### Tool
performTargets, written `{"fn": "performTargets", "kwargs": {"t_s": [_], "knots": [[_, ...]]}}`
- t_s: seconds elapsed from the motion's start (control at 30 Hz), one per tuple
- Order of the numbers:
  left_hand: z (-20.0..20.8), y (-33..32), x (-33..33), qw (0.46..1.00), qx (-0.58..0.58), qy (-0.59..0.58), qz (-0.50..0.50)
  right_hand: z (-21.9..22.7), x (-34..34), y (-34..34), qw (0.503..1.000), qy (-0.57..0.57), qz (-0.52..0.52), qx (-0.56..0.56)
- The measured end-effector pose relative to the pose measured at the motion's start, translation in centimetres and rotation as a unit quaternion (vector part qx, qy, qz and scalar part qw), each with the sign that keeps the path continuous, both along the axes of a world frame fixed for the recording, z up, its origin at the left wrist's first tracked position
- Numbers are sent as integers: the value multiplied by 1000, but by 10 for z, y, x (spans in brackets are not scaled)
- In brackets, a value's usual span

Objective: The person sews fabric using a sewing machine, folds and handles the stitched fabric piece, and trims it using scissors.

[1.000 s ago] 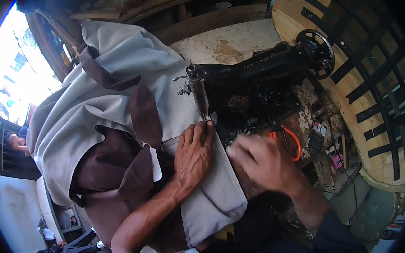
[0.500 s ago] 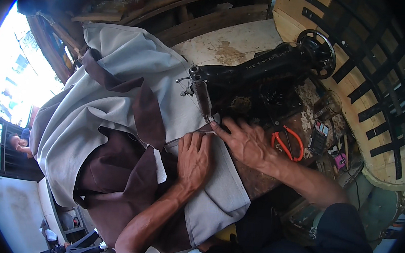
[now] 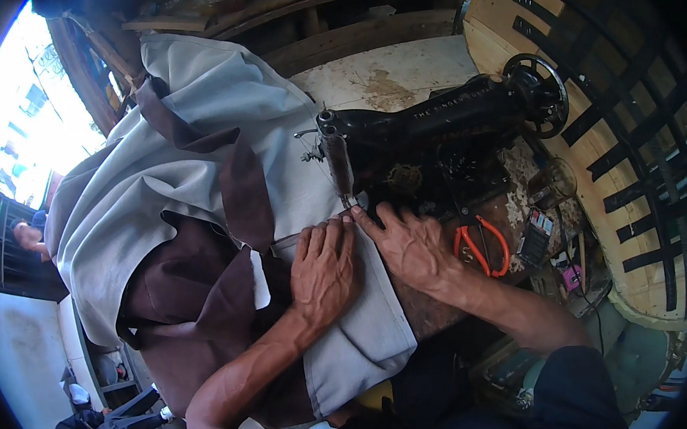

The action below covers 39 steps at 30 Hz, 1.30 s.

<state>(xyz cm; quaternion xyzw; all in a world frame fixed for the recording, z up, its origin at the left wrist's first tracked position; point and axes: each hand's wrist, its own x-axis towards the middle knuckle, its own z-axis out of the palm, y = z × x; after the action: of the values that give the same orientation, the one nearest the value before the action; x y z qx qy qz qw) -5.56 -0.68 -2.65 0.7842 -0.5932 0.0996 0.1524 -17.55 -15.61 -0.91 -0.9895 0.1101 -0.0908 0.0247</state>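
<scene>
Pale grey cloth [image 3: 282, 173] joined with dark brown cloth [image 3: 193, 283] lies under the needle end of a black sewing machine [image 3: 423, 128]. My left hand [image 3: 325, 269] rests palm down on the cloth just in front of the needle, its fingers side by side and the tips on a seam. Beside the presser foot, my right hand [image 3: 410, 244] lies with its fingers apart, one digit reaching the cloth edge near the needle. A brown strip [image 3: 245, 187] trails across the grey cloth. What lies under my palms is hidden.
Orange-handled pliers or snips [image 3: 482, 246] lie right of my right hand, near a glass jar [image 3: 553, 183] and a small dark box [image 3: 535, 238]. A wooden frame with black webbing [image 3: 637, 173] stands at the right. Another person [image 3: 29, 234] is at the far left.
Both hands and the cloth have shifted slightly left in the picture, as have the pliers. The hands keep their places near the needle.
</scene>
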Motion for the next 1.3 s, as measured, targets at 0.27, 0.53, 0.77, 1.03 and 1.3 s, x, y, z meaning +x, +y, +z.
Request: {"fn": "performTargets", "kwargs": {"t_s": [0.27, 0.53, 0.77, 1.03, 1.3], "knots": [[4, -5, 8, 997, -45, 54, -19, 2, 3, -2, 999, -29, -15, 44], [2, -7, 12, 998, -24, 60, -25, 2, 7, -2, 997, -42, -28, 51], [-2, -10, 16, 996, -35, 73, -24, 5, 11, -5, 998, -14, -34, 51], [-5, -10, 22, 996, -50, 71, -26, -2, 14, -3, 994, -70, -53, 66], [3, -9, 20, 993, -91, 54, -47, 7, 15, -5, 990, -33, -82, 109]]}}
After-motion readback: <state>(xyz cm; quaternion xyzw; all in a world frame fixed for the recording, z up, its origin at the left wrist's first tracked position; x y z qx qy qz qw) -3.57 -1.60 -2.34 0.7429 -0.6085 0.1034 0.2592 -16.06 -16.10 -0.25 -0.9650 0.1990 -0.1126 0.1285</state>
